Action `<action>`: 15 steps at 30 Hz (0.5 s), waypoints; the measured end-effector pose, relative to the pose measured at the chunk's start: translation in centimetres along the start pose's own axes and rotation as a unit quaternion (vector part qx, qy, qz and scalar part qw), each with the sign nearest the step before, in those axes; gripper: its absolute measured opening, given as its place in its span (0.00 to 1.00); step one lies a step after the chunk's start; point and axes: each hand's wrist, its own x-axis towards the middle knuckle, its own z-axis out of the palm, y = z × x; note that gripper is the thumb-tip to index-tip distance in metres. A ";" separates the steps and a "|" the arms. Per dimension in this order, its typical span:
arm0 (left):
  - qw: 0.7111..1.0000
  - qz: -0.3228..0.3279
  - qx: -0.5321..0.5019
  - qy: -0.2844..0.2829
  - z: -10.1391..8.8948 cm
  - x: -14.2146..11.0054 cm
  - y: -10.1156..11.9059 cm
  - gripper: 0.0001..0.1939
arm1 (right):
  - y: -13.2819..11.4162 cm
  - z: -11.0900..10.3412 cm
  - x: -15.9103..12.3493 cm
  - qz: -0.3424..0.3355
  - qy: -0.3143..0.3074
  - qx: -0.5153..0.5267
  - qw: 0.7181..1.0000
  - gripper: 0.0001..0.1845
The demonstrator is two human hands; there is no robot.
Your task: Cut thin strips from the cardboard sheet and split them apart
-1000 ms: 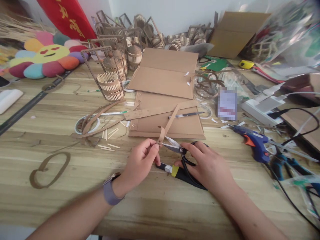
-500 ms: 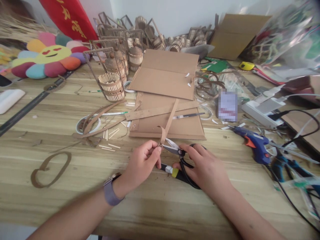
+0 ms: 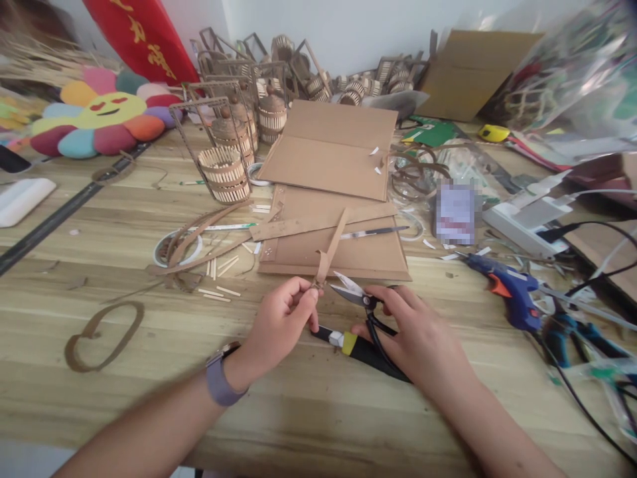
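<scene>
Between the thumb and fingers of my left hand (image 3: 287, 317) is pinched a narrow brown cardboard strip (image 3: 337, 242), which curls near my fingertips and stretches away over the cardboard sheet. My right hand (image 3: 415, 328) is closed on black-handled scissors (image 3: 369, 302), their blades parted and pointing at the strip, just apart from it on the right. Beneath the scissors lies a black and yellow utility knife (image 3: 351, 343) on the table. The tip of the pinched end is hidden by my left thumb.
Stacked cardboard sheets (image 3: 331, 156) lie ahead, with a pen (image 3: 375, 232) on the lower one. Small stick baskets (image 3: 223, 174) stand behind on the left. A blue glue gun (image 3: 512, 292), pliers (image 3: 562, 342) and a power strip (image 3: 522, 216) lie to the right; loose sticks (image 3: 216, 293) lie left.
The scissors have drawn back to the right, away from the strip, after their blades were right against it. My left hand keeps its pinch almost in place.
</scene>
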 end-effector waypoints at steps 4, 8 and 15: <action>1.000 0.001 -0.002 0.000 0.0 0.0 -0.1 0.11 | -0.3 0.1 0.1 -0.028 0.014 -0.022 0.999 0.16; 1.000 0.003 0.004 -0.004 0.1 -0.1 -0.1 0.12 | -0.7 0.2 0.0 -0.004 0.002 0.012 1.000 0.16; 1.000 0.002 0.008 -0.012 0.3 -0.1 -0.3 0.12 | -0.7 0.3 -0.1 0.016 -0.012 0.031 0.999 0.16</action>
